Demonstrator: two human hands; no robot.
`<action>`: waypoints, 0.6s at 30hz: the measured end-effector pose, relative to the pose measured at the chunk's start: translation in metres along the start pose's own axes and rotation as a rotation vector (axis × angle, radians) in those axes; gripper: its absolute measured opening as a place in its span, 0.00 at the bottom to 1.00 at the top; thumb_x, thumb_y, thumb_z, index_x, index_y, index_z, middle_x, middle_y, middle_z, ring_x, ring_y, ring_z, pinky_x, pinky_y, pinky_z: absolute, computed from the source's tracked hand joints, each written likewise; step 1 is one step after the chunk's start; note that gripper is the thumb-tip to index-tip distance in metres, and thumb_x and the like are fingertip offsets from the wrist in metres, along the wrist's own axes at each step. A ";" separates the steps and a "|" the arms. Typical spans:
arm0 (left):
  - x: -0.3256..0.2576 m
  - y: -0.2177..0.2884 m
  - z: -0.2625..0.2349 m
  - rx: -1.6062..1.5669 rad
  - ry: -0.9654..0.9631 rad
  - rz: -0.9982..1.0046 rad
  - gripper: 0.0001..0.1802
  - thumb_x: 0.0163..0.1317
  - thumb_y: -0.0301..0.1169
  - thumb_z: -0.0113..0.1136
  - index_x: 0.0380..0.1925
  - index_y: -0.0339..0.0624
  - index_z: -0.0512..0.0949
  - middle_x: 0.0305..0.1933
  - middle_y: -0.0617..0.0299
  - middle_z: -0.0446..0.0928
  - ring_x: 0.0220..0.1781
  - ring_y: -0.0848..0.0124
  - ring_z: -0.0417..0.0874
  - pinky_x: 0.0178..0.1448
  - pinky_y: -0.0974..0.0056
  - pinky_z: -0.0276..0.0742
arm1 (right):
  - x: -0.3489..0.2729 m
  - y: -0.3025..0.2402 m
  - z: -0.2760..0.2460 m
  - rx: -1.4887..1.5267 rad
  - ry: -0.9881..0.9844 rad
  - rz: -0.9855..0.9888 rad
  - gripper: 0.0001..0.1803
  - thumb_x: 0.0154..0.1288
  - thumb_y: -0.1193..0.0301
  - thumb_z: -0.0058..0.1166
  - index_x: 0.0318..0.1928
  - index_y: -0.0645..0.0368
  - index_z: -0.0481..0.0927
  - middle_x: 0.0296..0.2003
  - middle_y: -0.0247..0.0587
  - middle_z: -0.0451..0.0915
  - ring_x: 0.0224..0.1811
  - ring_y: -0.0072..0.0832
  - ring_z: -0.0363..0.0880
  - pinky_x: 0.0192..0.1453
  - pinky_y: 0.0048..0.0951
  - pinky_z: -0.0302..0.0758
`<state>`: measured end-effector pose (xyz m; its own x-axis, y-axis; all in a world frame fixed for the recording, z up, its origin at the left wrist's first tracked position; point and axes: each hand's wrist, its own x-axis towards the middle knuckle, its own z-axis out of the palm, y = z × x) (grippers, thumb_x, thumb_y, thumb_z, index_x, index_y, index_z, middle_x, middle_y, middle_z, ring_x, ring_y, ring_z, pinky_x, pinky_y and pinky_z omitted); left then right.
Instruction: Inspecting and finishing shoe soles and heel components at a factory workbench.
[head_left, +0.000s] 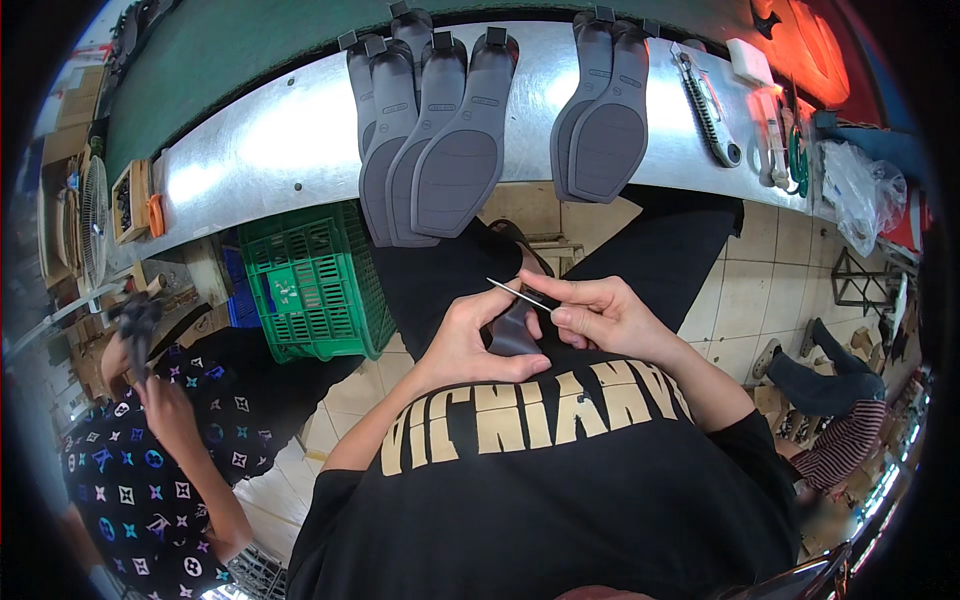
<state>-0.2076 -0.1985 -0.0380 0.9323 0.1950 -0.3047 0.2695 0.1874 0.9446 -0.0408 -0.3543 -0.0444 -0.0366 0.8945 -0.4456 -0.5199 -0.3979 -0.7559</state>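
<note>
In front of my chest my left hand (470, 335) is closed around a smooth dark piece (512, 336), perhaps part of a shoe; the fingers hide much of its shape. My right hand (600, 312) pinches a thin pointed metal tool (515, 293) between thumb and fingers. Its tip points left, over the left hand's fingers, and its rear end is hidden in the grip. Beyond the hands, several dark grey shoe soles (458, 150) with heels lie on the metal bench, toes overhanging the near edge. Two more soles (607, 150) lie to their right.
A utility knife (712, 115), green-handled scissors (797, 150) and a white block (749, 62) lie on the metal bench (260, 130) at right. A green crate (318, 285) stands below left. One person (150, 440) works at left; another (845, 430) is at far right.
</note>
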 end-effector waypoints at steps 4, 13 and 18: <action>0.000 -0.002 -0.001 0.023 -0.035 0.013 0.19 0.44 0.32 0.79 0.33 0.38 0.78 0.31 0.66 0.78 0.31 0.79 0.77 0.35 0.72 0.70 | -0.003 0.004 -0.002 0.029 -0.009 0.038 0.27 0.75 0.76 0.49 0.71 0.45 0.68 0.26 0.24 0.71 0.27 0.12 0.63 0.31 0.16 0.64; -0.002 0.000 0.004 -0.001 -0.051 -0.052 0.18 0.43 0.31 0.79 0.29 0.40 0.78 0.29 0.67 0.77 0.30 0.78 0.76 0.35 0.71 0.69 | -0.007 0.010 -0.004 0.126 -0.023 0.093 0.27 0.75 0.75 0.51 0.71 0.45 0.69 0.23 0.23 0.69 0.26 0.11 0.62 0.31 0.16 0.63; -0.004 0.001 0.003 0.055 -0.088 -0.037 0.16 0.43 0.26 0.75 0.32 0.37 0.78 0.30 0.67 0.76 0.33 0.79 0.76 0.37 0.72 0.68 | -0.010 0.015 -0.003 0.185 -0.017 0.111 0.26 0.75 0.74 0.51 0.71 0.46 0.69 0.23 0.22 0.69 0.26 0.11 0.62 0.31 0.15 0.62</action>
<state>-0.2101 -0.2023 -0.0352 0.9383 0.1029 -0.3302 0.3151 0.1394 0.9388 -0.0461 -0.3693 -0.0528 -0.1159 0.8511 -0.5120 -0.6595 -0.4514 -0.6011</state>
